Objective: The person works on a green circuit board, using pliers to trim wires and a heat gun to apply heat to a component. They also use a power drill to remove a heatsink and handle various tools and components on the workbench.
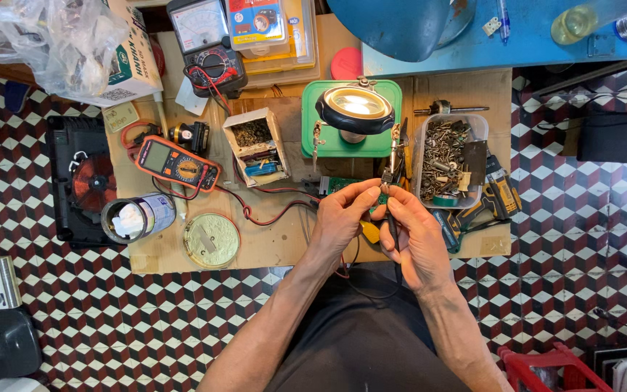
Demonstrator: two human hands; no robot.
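Soldering work in mid-course at a cardboard-covered surface (270, 247). My left hand (339, 218) is curled, its thumb and fingertips (369, 190) pinched together at the edge of a small green board (337, 184), which sits just below the green-based magnifier lamp (355, 109); whether the hand grips the board itself or a fine part on it, I cannot tell. My right hand (419, 239) is closed around a dark pen-like tool (393, 221) with a black cord trailing toward my lap, its tip raised to the same spot on the board. Both forearms run up from the lower edge and converge, wrists slightly bent inward, the two hands nearly touching. Judging by this, the board is placed and the tool is at the joint, but nothing shows a finished connection; the joint appears to be in progress. Red leads (270, 210) from the orange meter (177, 164) lie loose on the left, unused. A clear tub of screws (448, 156) stands just right of the board.
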